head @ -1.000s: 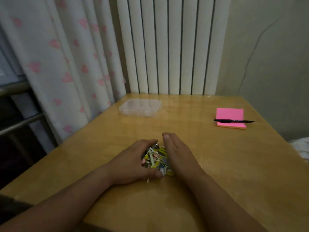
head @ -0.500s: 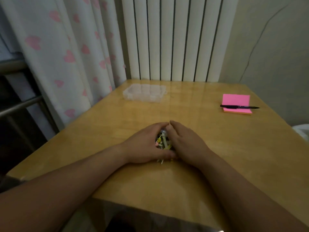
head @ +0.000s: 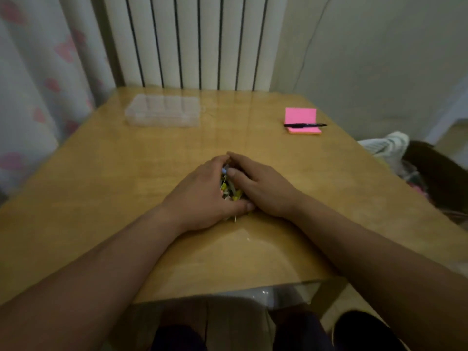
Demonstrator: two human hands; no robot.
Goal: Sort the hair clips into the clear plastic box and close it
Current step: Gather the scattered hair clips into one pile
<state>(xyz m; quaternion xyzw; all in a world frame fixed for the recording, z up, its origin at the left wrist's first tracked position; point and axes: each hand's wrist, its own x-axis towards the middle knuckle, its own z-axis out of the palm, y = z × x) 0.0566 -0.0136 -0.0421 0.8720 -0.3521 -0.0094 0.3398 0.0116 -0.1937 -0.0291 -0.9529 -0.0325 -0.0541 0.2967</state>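
On the counter, both hands, left hand and right hand, grip clamped around the hair clips; the clear plastic box sits well apart, seemingly unfilled.

A honey-coloured wooden table with a glossy sheen. On it, a colourless see-through plastic box and a bright pink pad of sticky notes with an orange bottom edge, crossed by a black pen. A small heap of hair clips shows mostly yellow, with bits of pale blue and white. Behind, a white radiator has dark vertical gaps. A white curtain carries pink hearts. The wall is plain greyish white.
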